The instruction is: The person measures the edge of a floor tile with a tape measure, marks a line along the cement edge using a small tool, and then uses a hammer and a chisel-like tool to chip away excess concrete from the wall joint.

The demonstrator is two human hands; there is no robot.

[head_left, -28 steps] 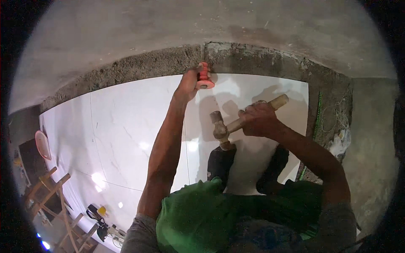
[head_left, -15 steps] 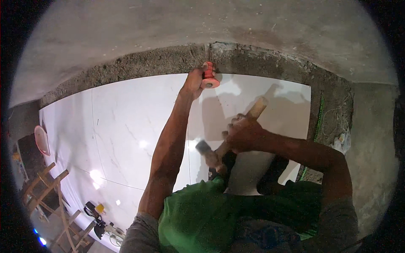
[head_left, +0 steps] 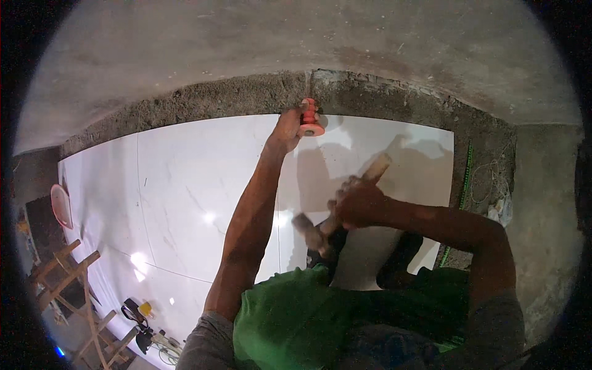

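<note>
A red-gripped chisel with a round hand guard point(head_left: 312, 130) stands at the far edge of the white tiles point(head_left: 179, 185), by the rough strip along the wall. My left hand point(head_left: 288, 128) is closed around its grip, arm stretched out. The chisel's tip cannot be made out. Nearer to me, my right hand point(head_left: 361, 202) wraps around the wooden handle of a hammer point(head_left: 377, 168). Its blurred head points down and left, above the tiles and apart from the chisel. Shadows of my arm and the hammer fall on the tile.
Bare rough mortar point(head_left: 209, 100) runs along the wall point(head_left: 296, 37). At right lie a green cord point(head_left: 467, 172) and a plastic bag point(head_left: 501, 211). A pink basin point(head_left: 60, 205), a wooden frame point(head_left: 89, 296) and dark gear with a yellow part point(head_left: 145, 309) stand at left.
The view has tipped slightly, so the wall edge sits lower. The hammer has come a little nearer to me. My left hand still holds the chisel at the same tile edge.
</note>
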